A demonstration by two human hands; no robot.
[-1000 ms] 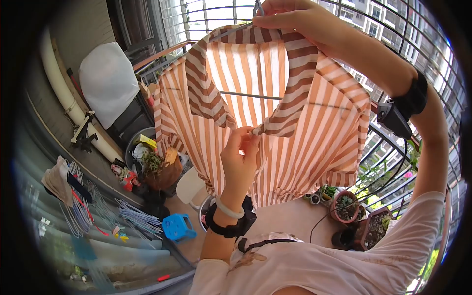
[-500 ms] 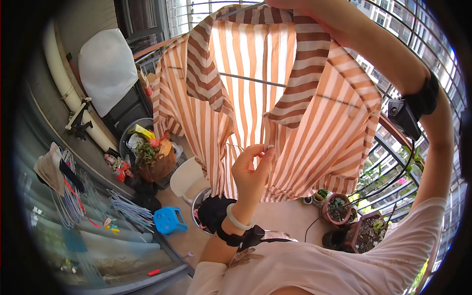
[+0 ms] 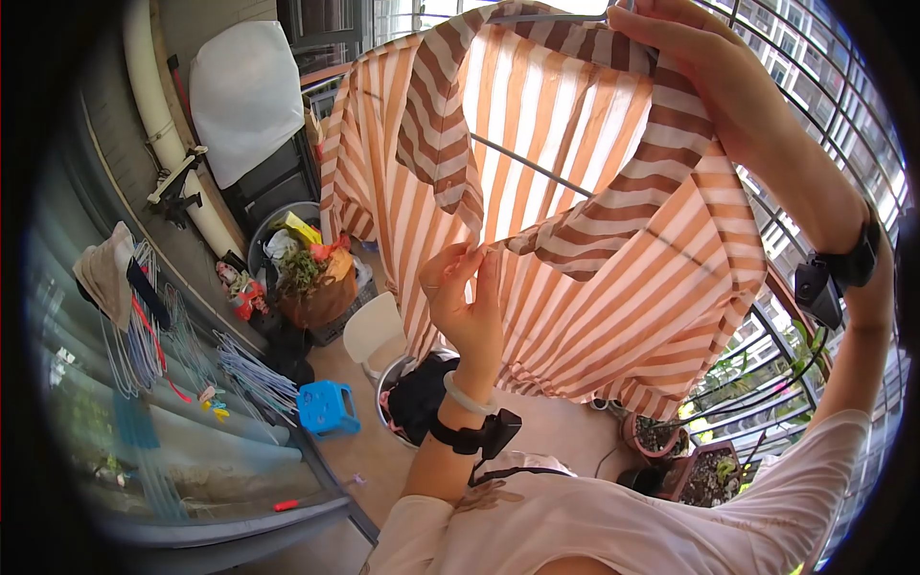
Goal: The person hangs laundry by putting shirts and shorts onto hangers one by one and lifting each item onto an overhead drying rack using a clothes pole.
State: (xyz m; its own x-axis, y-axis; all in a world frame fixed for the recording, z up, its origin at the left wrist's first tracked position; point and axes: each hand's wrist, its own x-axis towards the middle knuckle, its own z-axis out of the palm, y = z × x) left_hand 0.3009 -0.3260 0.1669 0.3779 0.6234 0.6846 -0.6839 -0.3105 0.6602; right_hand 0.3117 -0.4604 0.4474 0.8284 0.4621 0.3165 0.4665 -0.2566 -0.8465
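An orange-and-white striped shirt point(image 3: 613, 326) with a brown-and-white striped collar hangs on a grey hanger point(image 3: 532, 167) before me, its front open. Up at the top right, my right hand point(image 3: 685, 43) is closed around the hanger at the neck of the shirt. Lower down, my left hand point(image 3: 465, 302) pinches the shirt's front edge near the bottom of the collar, thumb and fingertips together. Whether a button lies between those fingers is too small to make out.
Metal window bars point(image 3: 829, 86) and potted plants point(image 3: 714, 474) line the right. On the floor stand a blue stool point(image 3: 328, 407), a white chair point(image 3: 372, 331) and a basin with dark cloth point(image 3: 422, 398). Several hangers point(image 3: 254, 374) hang at left, near a drainpipe point(image 3: 153, 86).
My left hand has moved slightly up and left and now grips the shirt's front edge, pulling it taut. My right hand and the hanger have shifted right and tilted.
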